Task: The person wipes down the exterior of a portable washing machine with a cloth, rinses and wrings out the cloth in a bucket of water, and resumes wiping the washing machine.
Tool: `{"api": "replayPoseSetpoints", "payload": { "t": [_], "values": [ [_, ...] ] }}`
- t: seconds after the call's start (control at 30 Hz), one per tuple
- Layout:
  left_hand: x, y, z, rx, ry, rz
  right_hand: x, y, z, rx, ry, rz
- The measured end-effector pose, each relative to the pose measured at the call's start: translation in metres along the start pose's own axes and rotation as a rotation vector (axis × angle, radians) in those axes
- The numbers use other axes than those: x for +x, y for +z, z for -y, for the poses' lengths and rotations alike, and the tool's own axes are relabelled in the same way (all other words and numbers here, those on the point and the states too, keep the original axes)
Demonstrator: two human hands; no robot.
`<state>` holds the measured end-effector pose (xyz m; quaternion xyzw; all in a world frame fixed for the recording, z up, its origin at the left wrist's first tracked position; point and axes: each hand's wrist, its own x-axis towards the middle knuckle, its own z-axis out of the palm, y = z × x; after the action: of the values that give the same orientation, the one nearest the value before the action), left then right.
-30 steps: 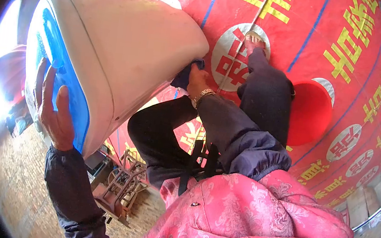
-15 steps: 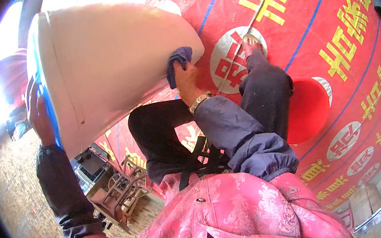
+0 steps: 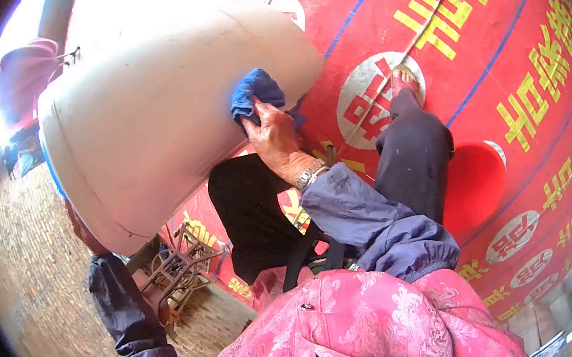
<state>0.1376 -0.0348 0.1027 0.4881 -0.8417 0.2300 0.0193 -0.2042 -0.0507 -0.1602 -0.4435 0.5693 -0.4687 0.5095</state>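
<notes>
A large white curved tub-like piece (image 3: 168, 101) with a blue inner edge lies tilted across the left half of the head view. My right hand (image 3: 273, 135) is closed on a crumpled blue cloth (image 3: 257, 94), pressed against the white wall near its right end. My left hand (image 3: 85, 230) is at the lower left rim of the white piece; its fingers are hidden behind the rim, so its grip cannot be made out.
Red sheeting (image 3: 361, 18) with yellow and white lettering spreads beneath and beyond. A red round object (image 3: 474, 189) is right of my leg (image 3: 412, 157). A metal frame stand (image 3: 177, 265) stands on the brick floor (image 3: 16, 253) at lower left.
The white piece has turned, and its left rim sits lower. My left hand has slid down along the rim, its fingers now out of sight. The right hand's cloth has shifted slightly left.
</notes>
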Motion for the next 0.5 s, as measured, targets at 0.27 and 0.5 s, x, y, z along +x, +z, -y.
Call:
{"api": "replayPoseSetpoints", "payload": {
  "t": [0.27,0.5],
  "values": [
    [-0.003,-0.002,-0.016,-0.196,-0.086,-0.074,-0.001,0.014,-0.010,-0.128,-0.165,-0.019],
    [0.004,-0.003,-0.019,-0.693,-0.861,-0.020,-0.005,0.011,-0.006,-0.145,-0.159,0.004]
  ]
}}
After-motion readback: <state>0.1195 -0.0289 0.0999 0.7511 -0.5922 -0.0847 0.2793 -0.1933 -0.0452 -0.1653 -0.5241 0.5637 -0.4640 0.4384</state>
